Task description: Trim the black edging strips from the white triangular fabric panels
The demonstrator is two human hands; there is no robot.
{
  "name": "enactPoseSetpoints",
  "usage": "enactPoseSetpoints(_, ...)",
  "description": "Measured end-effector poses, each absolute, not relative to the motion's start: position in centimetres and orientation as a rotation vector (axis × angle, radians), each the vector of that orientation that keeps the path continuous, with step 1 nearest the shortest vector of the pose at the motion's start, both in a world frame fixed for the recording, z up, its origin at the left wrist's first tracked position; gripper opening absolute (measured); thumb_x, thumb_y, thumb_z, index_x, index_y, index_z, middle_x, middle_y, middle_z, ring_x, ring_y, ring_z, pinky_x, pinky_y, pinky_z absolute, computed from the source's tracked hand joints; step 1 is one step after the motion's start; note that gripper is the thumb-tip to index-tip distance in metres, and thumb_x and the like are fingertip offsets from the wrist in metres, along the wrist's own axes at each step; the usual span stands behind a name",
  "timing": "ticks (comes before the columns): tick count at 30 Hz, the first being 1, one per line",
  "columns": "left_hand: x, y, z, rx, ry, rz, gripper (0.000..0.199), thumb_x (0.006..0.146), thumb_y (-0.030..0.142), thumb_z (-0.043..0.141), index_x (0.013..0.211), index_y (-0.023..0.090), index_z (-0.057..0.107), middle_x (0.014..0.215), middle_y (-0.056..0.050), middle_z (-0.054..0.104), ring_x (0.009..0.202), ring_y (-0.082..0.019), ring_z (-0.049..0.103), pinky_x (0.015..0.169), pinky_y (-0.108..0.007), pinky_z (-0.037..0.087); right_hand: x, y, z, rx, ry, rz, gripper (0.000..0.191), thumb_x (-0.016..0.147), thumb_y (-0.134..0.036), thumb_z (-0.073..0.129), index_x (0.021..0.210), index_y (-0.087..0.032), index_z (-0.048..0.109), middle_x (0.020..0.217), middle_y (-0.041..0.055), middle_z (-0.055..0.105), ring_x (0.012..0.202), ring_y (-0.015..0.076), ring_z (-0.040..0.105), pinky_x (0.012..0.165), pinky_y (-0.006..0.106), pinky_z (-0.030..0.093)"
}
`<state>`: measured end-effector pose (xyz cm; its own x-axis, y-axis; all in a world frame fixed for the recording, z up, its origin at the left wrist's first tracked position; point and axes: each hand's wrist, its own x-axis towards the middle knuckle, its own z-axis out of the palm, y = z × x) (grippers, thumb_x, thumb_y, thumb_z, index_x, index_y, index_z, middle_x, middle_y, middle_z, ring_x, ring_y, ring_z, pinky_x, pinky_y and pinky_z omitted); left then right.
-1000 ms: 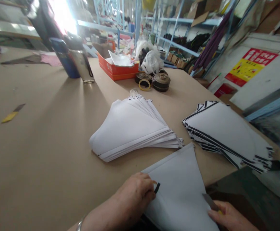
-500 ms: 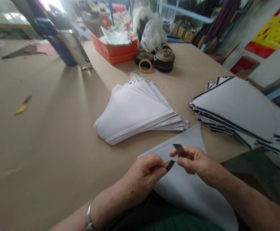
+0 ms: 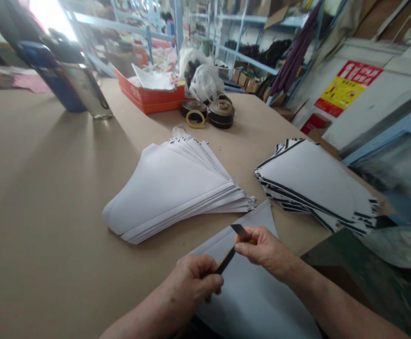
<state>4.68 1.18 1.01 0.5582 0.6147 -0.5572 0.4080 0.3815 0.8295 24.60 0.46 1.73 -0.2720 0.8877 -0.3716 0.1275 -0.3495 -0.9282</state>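
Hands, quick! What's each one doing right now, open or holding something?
Left hand: closed, holding a dark strip.
Right hand: closed, holding a flat dark piece, maybe a blade; the strip reaches its thumb.

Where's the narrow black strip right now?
In the head view, lower middle: the narrow black strip runs from the left hand to the right hand, over the smooth white sheet.

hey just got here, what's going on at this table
The person's left hand pinches a dark strip that reaches up to the right hand, which holds a flat dark piece. Both hands are above a white sheet. Beyond, on the table, lie a white stack and, right of it, a black-edged stack.
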Motion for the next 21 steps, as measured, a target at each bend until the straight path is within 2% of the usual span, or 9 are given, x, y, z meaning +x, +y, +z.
enactPoseSetpoints(3, 4.6, 1.6, 1.4, 1.168, 1.034, 0.13, 0.019, 0.061, 0.036, 0.051, 0.055, 0.019, 0.049, 0.048, 0.004, 0.048, 0.048, -0.01, 0.04, 0.05, -0.024, 0.03, 26.8, 1.8, 1.3, -1.524, -1.345, 1.479, 0.025, 0.076, -0.039, 0.062, 0.072, -0.016, 0.054, 0.056, -0.007, 0.038, 0.046, 0.0042, 0.029, 0.045, 0.019, 0.023)
enactPoseSetpoints(5, 4.3, 2.0, 1.5, 1.176, 1.058, 0.118, 0.021, 0.06, 0.039, 0.05, 0.054, 0.019, 0.048, 0.047, 0.005, 0.047, 0.046, -0.009, 0.037, 0.048, -0.023, 0.027, 29.1, 2.9, 0.7, -1.692, -1.39, 1.228, 0.026, 0.074, -0.042, 0.059, 0.072, -0.016, 0.054, 0.057, -0.0051, 0.045, 0.048, 0.0065, 0.038, 0.047, 0.02, 0.03)
enactPoseSetpoints(9, 3.3, 3.1, 1.0, 1.249, 1.097, 0.091, 0.023, 0.061, 0.041, 0.049, 0.054, 0.019, 0.048, 0.044, 0.006, 0.045, 0.042, -0.008, 0.031, 0.045, -0.023, 0.024, 34.0, 5.3, -1.1, -1.934, -1.365, 0.766, 0.029, 0.07, -0.042, 0.054, 0.076, -0.015, 0.059, 0.069, 0.0033, 0.061, 0.065, 0.0161, 0.056, 0.062, 0.027, 0.042)
enactPoseSetpoints(14, 2.4, 4.2, -0.6, 1.342, 1.197, 0.08, 0.024, 0.061, 0.042, 0.047, 0.054, 0.019, 0.048, 0.043, 0.006, 0.042, 0.041, -0.009, 0.035, 0.044, -0.023, 0.025, 36.4, 6.5, -3.2, -2.07, -1.354, 0.571, 0.031, 0.07, -0.041, 0.051, 0.074, -0.013, 0.063, 0.072, 0.0096, 0.068, 0.07, 0.0227, 0.061, 0.067, 0.032, 0.044)
enactPoseSetpoints(21, 2.5, 4.3, -2.1, 1.384, 1.247, 0.059, 0.024, 0.061, 0.043, 0.045, 0.056, 0.019, 0.048, 0.045, 0.007, 0.038, 0.04, -0.009, 0.034, 0.041, -0.023, 0.024, 36.3, 7.1, -3.7, -2.148, -1.437, 0.448, 0.032, 0.075, -0.039, 0.048, 0.073, -0.013, 0.067, 0.066, 0.0091, 0.069, 0.063, 0.0204, 0.063, 0.063, 0.028, 0.044)
